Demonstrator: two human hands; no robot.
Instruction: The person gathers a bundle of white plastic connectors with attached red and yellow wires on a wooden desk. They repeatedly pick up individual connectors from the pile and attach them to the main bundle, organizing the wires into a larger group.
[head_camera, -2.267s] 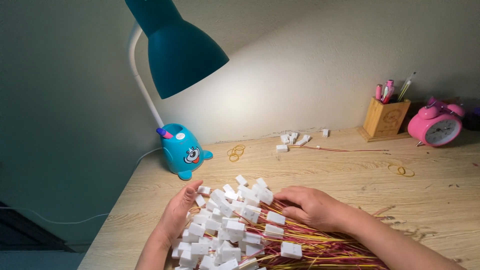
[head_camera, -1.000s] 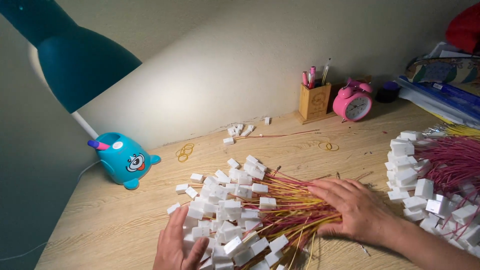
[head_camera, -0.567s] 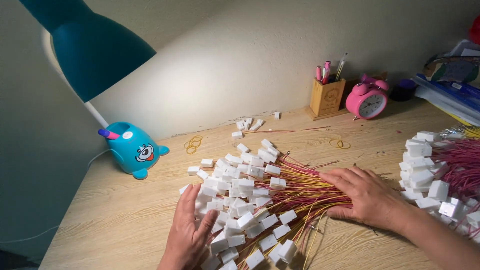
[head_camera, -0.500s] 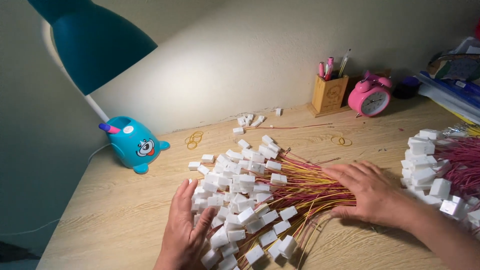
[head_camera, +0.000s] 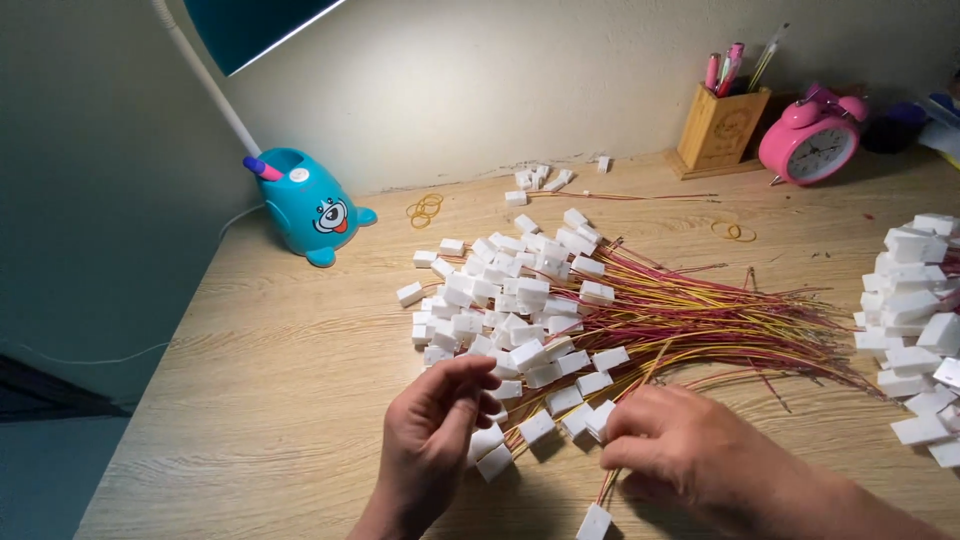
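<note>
White plugs on red and yellow wires (head_camera: 560, 320) lie mid-desk (head_camera: 250, 400); your left hand (head_camera: 430, 440) curls fingers at their near edge, your right hand (head_camera: 690, 455) pinches a few wires.

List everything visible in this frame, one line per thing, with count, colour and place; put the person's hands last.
wire leads with white plugs: one big fanned pile, red and yellow wires, desk centre.
second pile of white plugs: one pile, right edge, partly cut off.
loose white plugs: a few, by the back wall.
rubber bands: a few, yellow, beside the lamp base; one more near the clock.
desk lamp: one, teal, cartoon-animal base, back left; shade at top edge.
pen holder: one, wooden, with pens, back right.
alarm clock: one, pink, next to the holder.
desk: one, light wood.
left hand: fingers curled at the pile's near edge.
right hand: pinching wires near a plug.
</note>
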